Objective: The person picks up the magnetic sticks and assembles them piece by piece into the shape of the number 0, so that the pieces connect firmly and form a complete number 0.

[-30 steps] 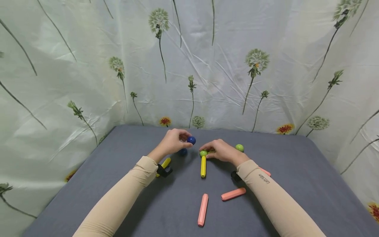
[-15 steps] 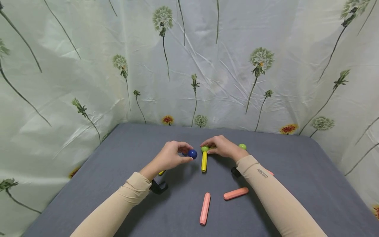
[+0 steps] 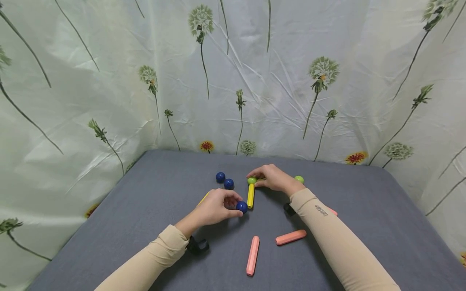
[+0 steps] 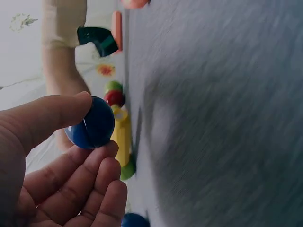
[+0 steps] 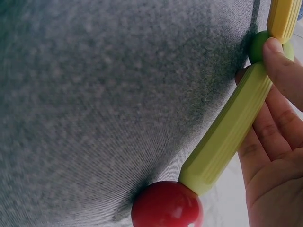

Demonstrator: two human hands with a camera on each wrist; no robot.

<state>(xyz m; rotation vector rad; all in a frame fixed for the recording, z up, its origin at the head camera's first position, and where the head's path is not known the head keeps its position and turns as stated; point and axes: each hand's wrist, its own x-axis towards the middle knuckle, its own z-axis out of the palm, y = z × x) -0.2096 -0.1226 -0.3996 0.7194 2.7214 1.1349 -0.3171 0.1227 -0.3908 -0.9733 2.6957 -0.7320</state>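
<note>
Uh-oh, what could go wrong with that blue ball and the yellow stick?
The blue ball is smooth and round, and the left hand pinches it by the fingers, so it might slip and roll.
If it pushes against the yellow stick, the stick might twist at the green ball, where the right hand grips.
The left hand might bump the two other blue balls just beyond it.

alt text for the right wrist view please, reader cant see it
A right hand holds a green ball between thumb and fingers, where a yellow stick and a light green stick meet. The light green stick slants down to a shiny red ball at the bottom edge, with gray cloth filling the left side.
</note>
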